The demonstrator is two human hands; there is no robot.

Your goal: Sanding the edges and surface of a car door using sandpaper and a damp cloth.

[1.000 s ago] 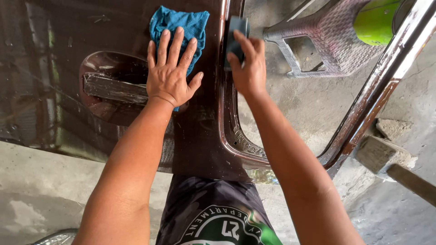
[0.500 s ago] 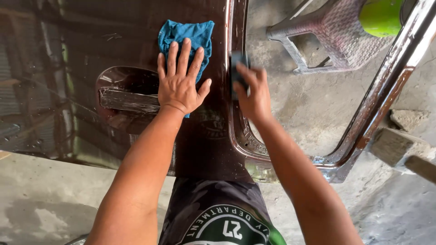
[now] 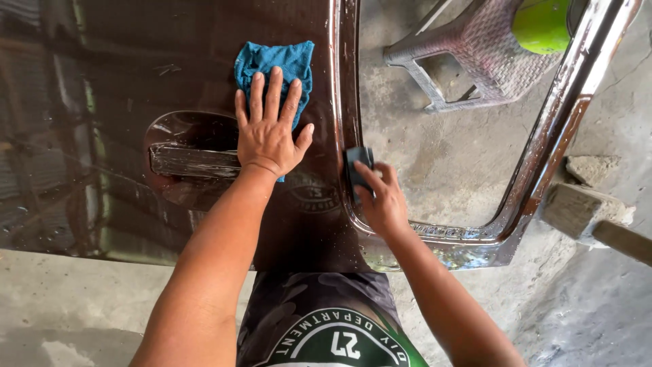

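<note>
2 hands (image 3: pixel 268 132) on glossy brown door (image 3: pixel 102 102), concrete floor (image 3: pixel 441 149).

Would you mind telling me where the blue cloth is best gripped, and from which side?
Probably its top edge, from above: the left hand lies flat over the lower part, while the upper part is bare and bunched against the door.

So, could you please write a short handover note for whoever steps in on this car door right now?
Left hand: flat on the blue cloth, pressing it to the brown door panel just above the door handle.
Right hand: grips a small dark block against the window frame edge.
Done: panel looks wet and glossy.
Left: droplets along the lower frame; how far the rubbing has got cannot be told.
</note>
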